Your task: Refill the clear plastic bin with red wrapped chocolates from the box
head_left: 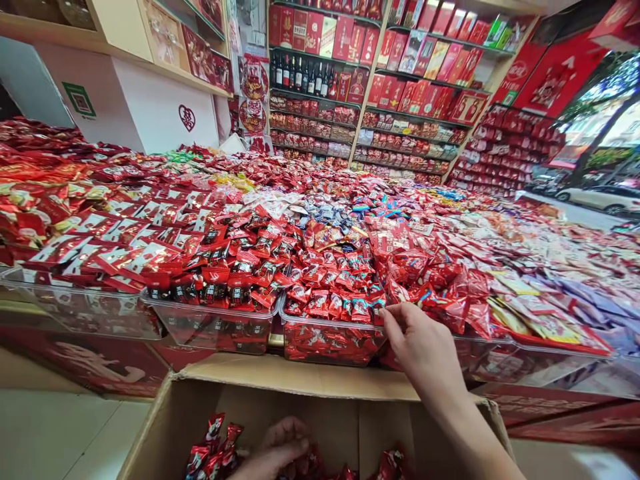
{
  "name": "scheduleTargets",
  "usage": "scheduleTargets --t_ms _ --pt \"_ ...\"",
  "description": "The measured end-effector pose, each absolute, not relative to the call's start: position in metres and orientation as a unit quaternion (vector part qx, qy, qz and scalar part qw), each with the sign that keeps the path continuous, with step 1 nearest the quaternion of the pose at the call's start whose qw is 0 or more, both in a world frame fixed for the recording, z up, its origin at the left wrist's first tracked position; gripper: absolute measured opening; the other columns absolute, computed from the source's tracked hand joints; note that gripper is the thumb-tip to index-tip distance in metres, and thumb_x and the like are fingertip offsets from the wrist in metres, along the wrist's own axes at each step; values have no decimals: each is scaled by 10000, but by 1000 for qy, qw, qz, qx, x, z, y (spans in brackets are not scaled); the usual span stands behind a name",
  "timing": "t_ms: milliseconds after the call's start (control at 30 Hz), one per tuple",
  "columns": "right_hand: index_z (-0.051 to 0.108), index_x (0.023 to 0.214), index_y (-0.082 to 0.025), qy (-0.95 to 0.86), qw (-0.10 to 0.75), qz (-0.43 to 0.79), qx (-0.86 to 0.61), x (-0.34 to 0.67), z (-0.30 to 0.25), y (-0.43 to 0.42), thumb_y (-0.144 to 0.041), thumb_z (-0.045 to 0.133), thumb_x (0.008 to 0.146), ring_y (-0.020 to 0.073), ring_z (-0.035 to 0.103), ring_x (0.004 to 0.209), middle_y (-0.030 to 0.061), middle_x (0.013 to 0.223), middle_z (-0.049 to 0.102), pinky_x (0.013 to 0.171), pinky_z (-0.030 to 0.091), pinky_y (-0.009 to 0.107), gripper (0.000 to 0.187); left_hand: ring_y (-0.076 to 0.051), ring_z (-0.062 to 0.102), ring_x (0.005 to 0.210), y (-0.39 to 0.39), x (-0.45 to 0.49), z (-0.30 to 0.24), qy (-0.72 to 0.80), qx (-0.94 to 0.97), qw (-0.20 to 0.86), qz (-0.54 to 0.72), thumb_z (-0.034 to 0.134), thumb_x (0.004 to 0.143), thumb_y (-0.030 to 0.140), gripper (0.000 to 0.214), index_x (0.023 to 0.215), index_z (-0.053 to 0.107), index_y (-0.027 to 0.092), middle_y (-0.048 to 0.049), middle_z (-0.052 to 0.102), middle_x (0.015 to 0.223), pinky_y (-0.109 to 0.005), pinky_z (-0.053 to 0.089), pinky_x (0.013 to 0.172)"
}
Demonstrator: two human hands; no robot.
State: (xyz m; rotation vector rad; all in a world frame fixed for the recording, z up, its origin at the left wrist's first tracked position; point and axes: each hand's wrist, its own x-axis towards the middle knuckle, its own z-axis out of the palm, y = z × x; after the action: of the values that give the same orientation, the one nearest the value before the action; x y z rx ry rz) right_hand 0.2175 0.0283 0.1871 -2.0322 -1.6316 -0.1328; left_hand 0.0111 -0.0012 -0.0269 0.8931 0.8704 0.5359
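Note:
My right hand [425, 340] is at the front right corner of a clear plastic bin [330, 343] full of small red wrapped candies [335, 273]. Its thumb and forefinger pinch a wrapped candy [379, 312] at the bin's rim. Lower down, my left hand [283, 447] reaches into an open cardboard box [300, 377]. Its fingers are curled in among loose red candies, and what they hold is hidden. More red wrapped candies [213, 450] lie in the box left of that hand.
A bin of dark-and-red candies [220, 327] stands to the left, with red-and-white packets [110, 247] beyond it. Flat packets [540, 307] fill bins to the right. Shelves of boxes and bottles [300, 73] line the back. Tiled floor [65, 427] shows beside the cardboard box.

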Motion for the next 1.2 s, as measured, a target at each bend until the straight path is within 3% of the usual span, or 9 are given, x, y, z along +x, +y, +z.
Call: scheduleTargets --t_ms 133,400,567,1000,1200 --pt "556 696 -218 -614 167 -99 -765 216 186 30 -324 365 775 167 568 589 24 613 621 507 330 239 232 -76 441 457 -1 9 -17 398 441 768 240 588 578 421 301 727 518 169 32 539 535 -190 251 419" --pt "515 876 -245 -609 99 -118 -778 216 191 38 -317 375 771 178 573 582 7 598 612 452 281 229 190 -73 435 474 -4 10 -20 386 447 773 231 611 562 410 305 710 534 155 31 522 541 -187 250 421" --pt "545 832 -258 -619 42 -132 -773 217 197 45 -307 364 777 192 575 597 20 641 623 448 274 238 195 -71 438 480 -4 10 -20 388 442 779 216 610 575 383 292 742 542 153 26 534 552 -186 241 424" --pt "545 880 -260 -669 84 -117 -729 227 194 41 -225 404 756 148 556 602 9 719 617 490 300 233 191 -69 419 463 -5 12 -25 385 468 773 187 615 573 358 277 737 547 145 36 514 526 -183 219 405" --pt "551 839 -220 -719 118 -183 -660 232 217 46 -132 399 738 155 471 661 10 702 596 534 277 235 203 -61 393 433 -5 12 -31 381 473 771 191 611 567 361 279 723 538 141 44 494 503 -182 198 382"
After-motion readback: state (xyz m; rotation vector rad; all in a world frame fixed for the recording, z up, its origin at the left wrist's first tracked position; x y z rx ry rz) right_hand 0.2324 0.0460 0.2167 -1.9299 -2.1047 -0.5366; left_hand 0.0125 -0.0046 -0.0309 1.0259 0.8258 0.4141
